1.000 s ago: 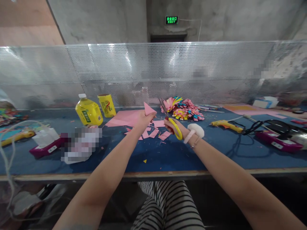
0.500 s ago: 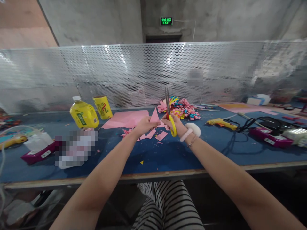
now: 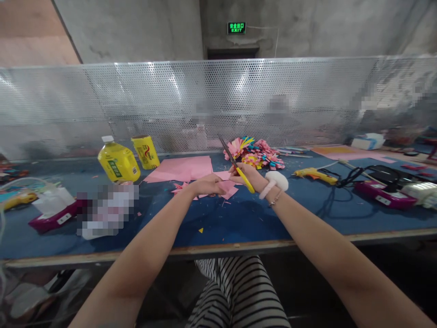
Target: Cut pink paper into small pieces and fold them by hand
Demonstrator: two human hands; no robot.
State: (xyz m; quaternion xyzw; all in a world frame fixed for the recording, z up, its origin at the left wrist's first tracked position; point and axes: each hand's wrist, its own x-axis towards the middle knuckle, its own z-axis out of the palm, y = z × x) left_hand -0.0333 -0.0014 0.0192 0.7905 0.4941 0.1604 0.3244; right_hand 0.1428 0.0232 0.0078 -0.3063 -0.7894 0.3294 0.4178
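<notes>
Perforated metal (image 3: 143, 98) behind pointed scissors (image 3: 232, 158)

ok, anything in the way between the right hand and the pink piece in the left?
Nothing visible. The right hand, holding the scissors, is close beside the pink piece in the left hand; the blades point away, toward the perforated screen.

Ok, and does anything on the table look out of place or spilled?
No visible spill. One small yellow scrap lies near the front edge of the table, away from the pink paper pieces by the left hand, so it looks stray.
</notes>
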